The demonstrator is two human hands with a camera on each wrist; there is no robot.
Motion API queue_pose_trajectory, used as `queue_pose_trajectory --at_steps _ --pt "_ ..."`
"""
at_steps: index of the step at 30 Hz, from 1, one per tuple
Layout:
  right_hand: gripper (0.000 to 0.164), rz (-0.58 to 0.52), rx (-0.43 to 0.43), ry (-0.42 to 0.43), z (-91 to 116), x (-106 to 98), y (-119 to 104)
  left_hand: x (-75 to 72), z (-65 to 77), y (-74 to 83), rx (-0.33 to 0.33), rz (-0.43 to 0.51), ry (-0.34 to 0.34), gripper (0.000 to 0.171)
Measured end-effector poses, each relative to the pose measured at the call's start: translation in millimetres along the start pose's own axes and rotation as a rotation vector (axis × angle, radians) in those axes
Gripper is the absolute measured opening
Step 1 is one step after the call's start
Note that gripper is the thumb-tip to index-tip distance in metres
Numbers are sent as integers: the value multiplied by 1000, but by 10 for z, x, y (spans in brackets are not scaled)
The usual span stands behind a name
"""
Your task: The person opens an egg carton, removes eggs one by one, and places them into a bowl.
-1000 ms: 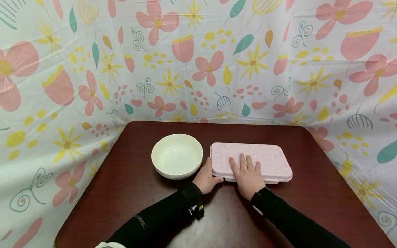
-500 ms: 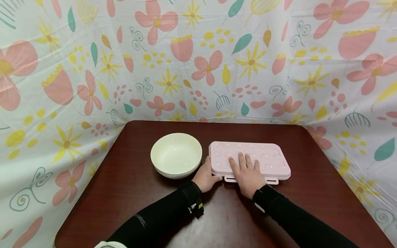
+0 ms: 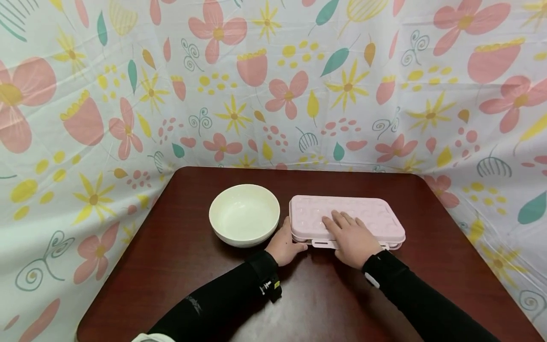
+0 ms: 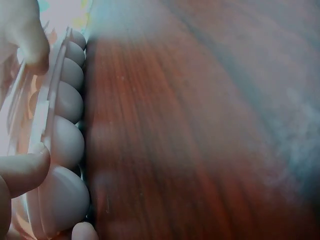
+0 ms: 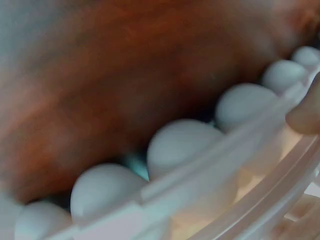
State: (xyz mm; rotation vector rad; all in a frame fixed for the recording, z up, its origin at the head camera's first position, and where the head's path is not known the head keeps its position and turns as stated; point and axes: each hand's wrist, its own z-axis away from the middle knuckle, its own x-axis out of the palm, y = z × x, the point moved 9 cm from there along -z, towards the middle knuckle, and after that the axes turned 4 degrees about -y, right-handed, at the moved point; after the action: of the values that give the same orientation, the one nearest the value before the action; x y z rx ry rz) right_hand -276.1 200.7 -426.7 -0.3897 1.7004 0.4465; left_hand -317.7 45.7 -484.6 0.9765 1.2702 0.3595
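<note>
A pale pink egg box [image 3: 307,221] with a bumpy lid lies on the table. Its front side shows a latch flap [image 3: 325,244] standing out below the lid. My left hand [image 3: 285,247] grips the near left corner, thumb along the front, fingers at the left side. On the lid rests my right hand [image 3: 353,241], fingers stretched out; its thumb [image 4: 36,55] is at the front rim in the left wrist view. Rounded white bulges [image 5: 187,145] line the box below its rim. Through the narrow gap under the lid, tan rounded shapes [image 5: 207,200] show.
A cream bowl [image 3: 243,221] stands left of the egg box, close to my left hand. The dark red-brown table [image 3: 205,280] has rounded far corners. Behind and to the sides hangs a white curtain [image 3: 256,114] with a flower pattern.
My right hand has shifted right on the lid and turned, its forearm moving right too. The box's front right end has shifted slightly. My left hand keeps its place.
</note>
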Motion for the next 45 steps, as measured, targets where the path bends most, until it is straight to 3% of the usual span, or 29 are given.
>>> queue_pose_trajectory --at_steps 10,15,19,30,36,45 --pt "55 -25 -46 210 -28 -523 151 -16 19 58 18 40 -22 80" --pt "52 18 -61 284 -12 -666 184 -7 49 50 4 26 -38 86" --pt "41 47 -74 361 11 -749 180 -9 61 37 -7 -2 -43 90" --pt "21 49 0 534 31 -1052 154 -20 79 66 -10 13 -67 89" --pt "11 67 40 563 0 -1178 190 -27 67 80 24 22 -71 87" --pt "44 14 54 531 -178 -1173 358 -37 70 79 24 -1 -66 88"
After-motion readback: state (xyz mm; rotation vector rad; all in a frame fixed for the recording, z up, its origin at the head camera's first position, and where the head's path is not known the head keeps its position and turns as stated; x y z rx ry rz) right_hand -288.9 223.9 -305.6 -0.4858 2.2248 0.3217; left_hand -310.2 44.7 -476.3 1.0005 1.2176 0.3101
